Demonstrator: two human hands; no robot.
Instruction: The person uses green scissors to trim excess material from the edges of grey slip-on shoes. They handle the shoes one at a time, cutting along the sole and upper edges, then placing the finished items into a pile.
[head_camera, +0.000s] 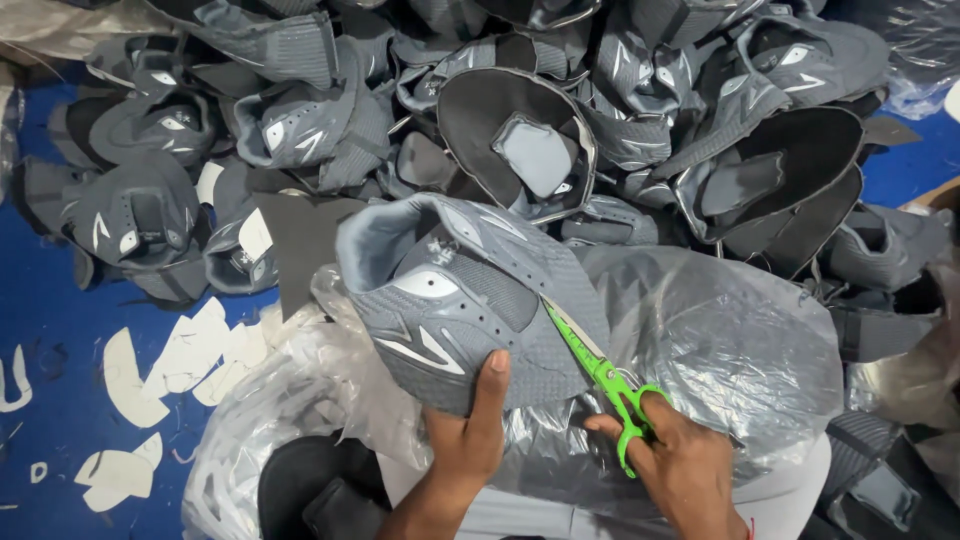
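A grey shoe upper (450, 290) with white trim lies in front of me, its heel end raised to the left. My left hand (465, 440) grips its lower edge, thumb pressed on top. My right hand (685, 465) holds green-handled scissors (600, 375), fingers through the loops. The blades run up and left along the right edge of the grey shoe upper.
A big heap of grey shoe uppers (520, 110) fills the back. Clear plastic bags (720, 340) lie under my hands. White cut scraps (170, 365) are scattered on the blue surface (50, 330) at left. A dark flat piece (300, 240) lies left of the upper.
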